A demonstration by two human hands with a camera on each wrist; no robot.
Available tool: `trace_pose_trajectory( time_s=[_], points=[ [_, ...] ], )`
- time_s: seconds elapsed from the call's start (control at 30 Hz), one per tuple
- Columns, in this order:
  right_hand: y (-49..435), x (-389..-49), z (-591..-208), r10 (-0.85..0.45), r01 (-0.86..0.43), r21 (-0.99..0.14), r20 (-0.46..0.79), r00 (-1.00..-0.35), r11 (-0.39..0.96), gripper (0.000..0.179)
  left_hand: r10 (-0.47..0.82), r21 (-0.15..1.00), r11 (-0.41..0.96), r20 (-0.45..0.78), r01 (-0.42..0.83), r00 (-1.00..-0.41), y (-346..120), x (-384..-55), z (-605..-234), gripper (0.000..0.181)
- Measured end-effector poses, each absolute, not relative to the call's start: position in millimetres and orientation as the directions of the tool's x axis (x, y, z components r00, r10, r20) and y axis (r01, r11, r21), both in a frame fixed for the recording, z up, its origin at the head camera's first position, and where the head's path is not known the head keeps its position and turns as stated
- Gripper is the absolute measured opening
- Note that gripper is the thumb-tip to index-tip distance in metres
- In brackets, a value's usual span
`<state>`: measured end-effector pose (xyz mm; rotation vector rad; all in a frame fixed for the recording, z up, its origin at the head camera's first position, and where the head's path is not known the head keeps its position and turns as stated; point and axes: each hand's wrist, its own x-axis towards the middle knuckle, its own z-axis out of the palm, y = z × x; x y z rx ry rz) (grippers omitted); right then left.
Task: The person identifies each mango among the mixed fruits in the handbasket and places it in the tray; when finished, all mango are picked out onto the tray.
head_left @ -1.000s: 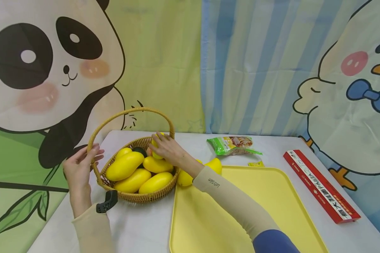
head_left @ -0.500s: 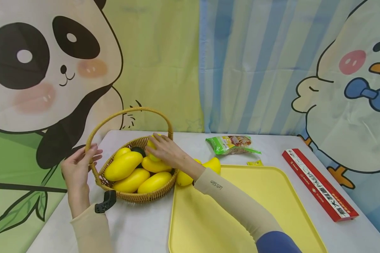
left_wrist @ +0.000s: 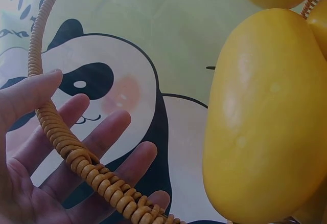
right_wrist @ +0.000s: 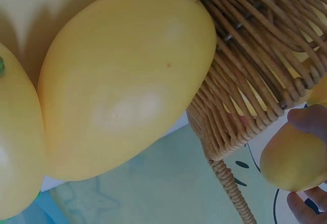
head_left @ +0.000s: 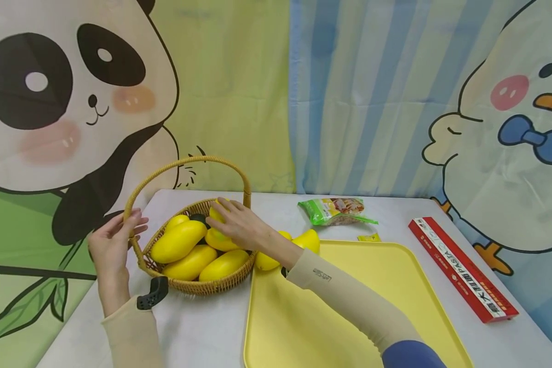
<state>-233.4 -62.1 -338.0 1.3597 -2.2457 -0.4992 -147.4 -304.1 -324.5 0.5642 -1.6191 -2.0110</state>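
A wicker basket (head_left: 216, 287) full of yellow mangoes (head_left: 178, 241) stands on the table at the left. My left hand (head_left: 112, 250) holds the side of its arched handle (left_wrist: 64, 139), the thumb in front and the loosely spread fingers behind. Over the basket's far right side, my right hand (head_left: 245, 225) grips a smaller yellow fruit (right_wrist: 292, 160) between thumb and fingers. Its kind is partly hidden by the hand. A dark round fruit (head_left: 199, 219) shows among the mangoes. Outside the basket, a mango (right_wrist: 127, 81) with a green stem end lies beside another.
A yellow tray (head_left: 340, 306) takes up the middle front, with mangoes (head_left: 309, 240) at its far left corner. Behind it lie a green food packet (head_left: 336, 211) and a small yellow sachet (head_left: 369, 237). A long red pasta box (head_left: 462, 268) lies at the right.
My right hand has moved slightly left and nearer over the basket with the yellow fruit in its grip. The left hand stays on the handle.
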Motion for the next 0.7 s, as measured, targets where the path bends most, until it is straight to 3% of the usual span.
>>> trace_pose_trajectory(
  time_s=[0.7],
  points=[
    [-50,-220,-337,-0.893,-0.744,0.496,0.287,-0.346,0.448,0.061,-0.608,0.973,-0.178,0.010,0.148,-0.794,-303,-147,-325,0.032]
  ],
)
